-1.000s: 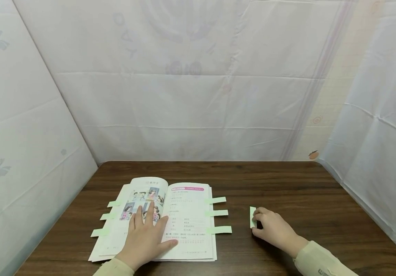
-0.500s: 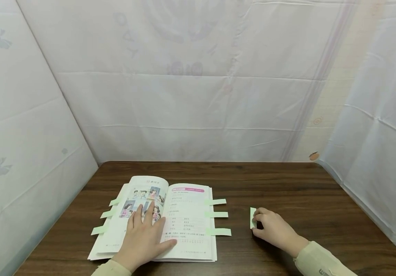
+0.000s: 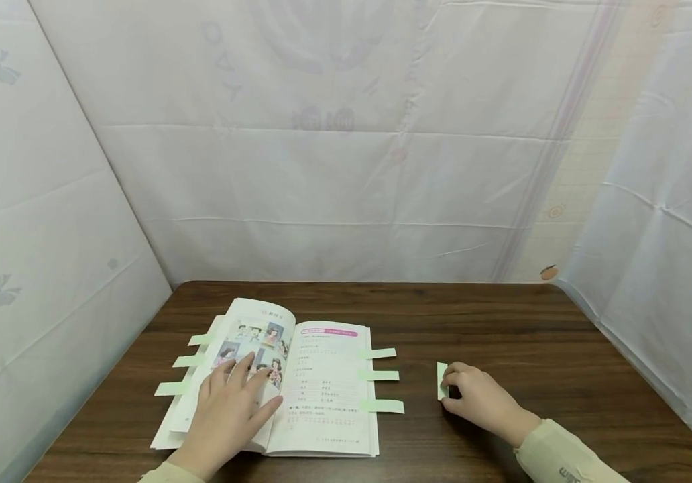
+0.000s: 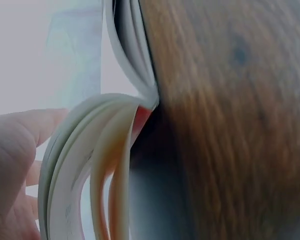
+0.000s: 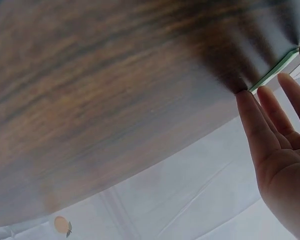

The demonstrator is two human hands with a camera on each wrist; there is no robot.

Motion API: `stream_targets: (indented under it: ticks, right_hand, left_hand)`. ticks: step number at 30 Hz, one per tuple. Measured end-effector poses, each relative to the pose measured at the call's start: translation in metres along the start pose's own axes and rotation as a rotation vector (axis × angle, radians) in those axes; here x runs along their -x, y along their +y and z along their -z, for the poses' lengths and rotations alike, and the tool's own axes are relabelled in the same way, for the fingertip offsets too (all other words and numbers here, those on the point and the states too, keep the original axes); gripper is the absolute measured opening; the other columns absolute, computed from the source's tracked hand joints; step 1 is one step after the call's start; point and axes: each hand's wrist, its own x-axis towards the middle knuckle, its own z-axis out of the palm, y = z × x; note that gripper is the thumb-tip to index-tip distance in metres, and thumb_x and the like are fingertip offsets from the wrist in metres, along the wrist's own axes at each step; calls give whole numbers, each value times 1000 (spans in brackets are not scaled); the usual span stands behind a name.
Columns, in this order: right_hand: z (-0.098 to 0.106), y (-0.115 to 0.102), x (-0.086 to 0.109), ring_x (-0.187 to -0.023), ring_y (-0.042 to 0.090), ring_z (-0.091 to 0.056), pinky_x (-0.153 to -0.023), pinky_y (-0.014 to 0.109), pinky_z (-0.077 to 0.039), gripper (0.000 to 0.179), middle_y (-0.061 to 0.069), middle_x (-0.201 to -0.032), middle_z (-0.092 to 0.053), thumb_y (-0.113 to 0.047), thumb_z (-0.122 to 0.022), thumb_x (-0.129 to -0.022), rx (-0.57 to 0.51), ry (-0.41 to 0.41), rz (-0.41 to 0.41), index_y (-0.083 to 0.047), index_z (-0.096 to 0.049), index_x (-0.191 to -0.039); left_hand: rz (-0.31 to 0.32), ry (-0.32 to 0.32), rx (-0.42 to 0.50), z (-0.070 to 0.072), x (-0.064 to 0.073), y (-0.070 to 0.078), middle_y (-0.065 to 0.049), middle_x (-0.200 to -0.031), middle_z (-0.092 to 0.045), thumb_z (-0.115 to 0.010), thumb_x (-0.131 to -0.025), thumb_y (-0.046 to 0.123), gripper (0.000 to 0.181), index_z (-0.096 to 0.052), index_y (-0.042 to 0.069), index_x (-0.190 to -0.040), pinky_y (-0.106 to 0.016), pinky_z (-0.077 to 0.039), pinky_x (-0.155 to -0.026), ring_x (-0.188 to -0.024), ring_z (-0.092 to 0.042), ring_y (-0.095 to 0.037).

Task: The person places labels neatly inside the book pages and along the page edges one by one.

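Observation:
An open book (image 3: 322, 389) lies on the table, with pale green sticky tabs (image 3: 381, 376) sticking out past both side edges. My left hand (image 3: 225, 409) rests on the illustrated left page with its fingers spread. In the left wrist view this hand (image 4: 12, 165) is beside the curved, lifted pages (image 4: 85, 150). Right of the book, my right hand (image 3: 485, 399) holds a small pale green pad of sticky notes (image 3: 441, 382) on the table between thumb and fingers. The right wrist view shows the right hand (image 5: 285, 145) with fingertips along the pad's green edge (image 5: 275, 70).
A dark wood-grain table (image 3: 503, 322) carries everything. White patterned cloth (image 3: 346, 168) hangs behind it and on both sides. The left tabs (image 3: 171, 388) reach over the tabletop beyond the page edge.
My left hand has slid left and slightly down across the page. The left pages have risen and shifted, carrying their tabs upward. My right hand and the pad have stayed put.

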Motion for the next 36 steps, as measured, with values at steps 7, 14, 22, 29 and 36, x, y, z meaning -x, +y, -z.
stream_targets:
  ticks: [7, 14, 22, 29, 36]
  right_hand:
    - [3, -2, 1, -96, 24, -68, -78, 38, -56, 16, 3, -107, -67, -14, -79, -81, -23, -15, -4, -6, -74, -95]
    - [6, -3, 2, -94, 22, -68, -77, 37, -56, 17, 1, -107, -66, -20, -80, -82, -31, -25, -2, -9, -74, -93]
    - [9, -2, 2, -91, 21, -69, -76, 35, -57, 14, 0, -103, -67, -20, -79, -83, 22, -10, 67, -10, -74, -92]
    - [14, -4, 0, -88, 18, -68, -73, 34, -56, 8, -1, -99, -68, -14, -70, -88, 19, -14, 85, -10, -75, -92]
    - [11, -3, -4, -82, 16, -68, -69, 33, -56, 13, 0, -91, -71, -10, -62, -88, 71, 30, 123, -9, -75, -89]
  left_hand:
    - [-16, 69, -17, 9, 2, -8, -18, -134, -58, -77, -83, 40, 42, -71, 15, -116, -60, -36, -92, -121, -47, -44]
    - [-35, 97, -32, 13, 3, -8, -18, -132, -59, -80, -81, 37, 43, -71, 14, -116, -57, -37, -88, -118, -48, -43]
    - [-59, 114, -45, 15, 2, -6, -19, -132, -60, -82, -78, 34, 44, -72, 12, -115, -58, -38, -86, -115, -50, -44]
    - [-56, 108, -51, 15, 2, -6, -21, -130, -60, -82, -77, 32, 43, -72, 10, -114, -58, -40, -85, -114, -50, -45]
    - [-48, 103, -46, 13, 1, -6, -22, -130, -60, -81, -78, 32, 43, -72, 10, -115, -58, -40, -85, -114, -51, -46]
